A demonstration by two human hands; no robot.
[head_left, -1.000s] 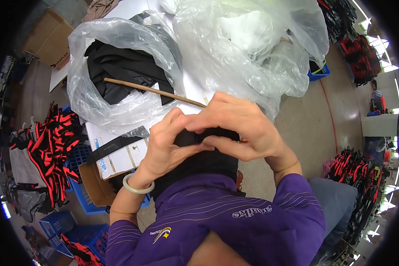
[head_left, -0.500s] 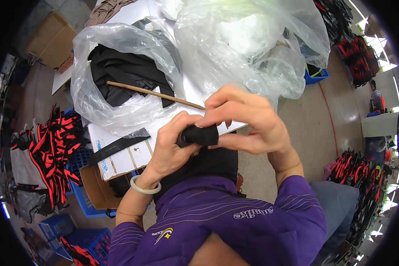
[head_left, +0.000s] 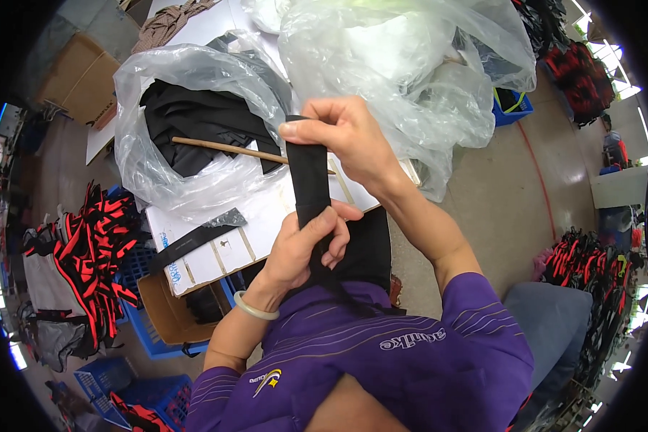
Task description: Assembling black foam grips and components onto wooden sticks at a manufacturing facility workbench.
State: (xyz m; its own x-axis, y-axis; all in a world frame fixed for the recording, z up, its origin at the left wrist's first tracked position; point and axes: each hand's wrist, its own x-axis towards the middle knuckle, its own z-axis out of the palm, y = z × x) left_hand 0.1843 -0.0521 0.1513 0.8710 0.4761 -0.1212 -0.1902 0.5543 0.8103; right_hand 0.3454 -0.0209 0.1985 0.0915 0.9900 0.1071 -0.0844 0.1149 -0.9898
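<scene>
Stretching black strap [head_left: 308, 173] between left hand [head_left: 306, 248] and right hand [head_left: 349, 137], above table edge [head_left: 216, 270].

I am counting two hands working here: my left hand [head_left: 306, 248] and my right hand [head_left: 349, 140], both gripping one black strap [head_left: 308, 176]. One more black strap [head_left: 194, 237] is lying on the white table [head_left: 216, 259]. One wooden stick [head_left: 223, 148] is resting across one of two clear plastic bags [head_left: 158, 180], the second [head_left: 410, 65] sitting behind it. One pale bangle [head_left: 255, 309] is circling my left wrist.
</scene>
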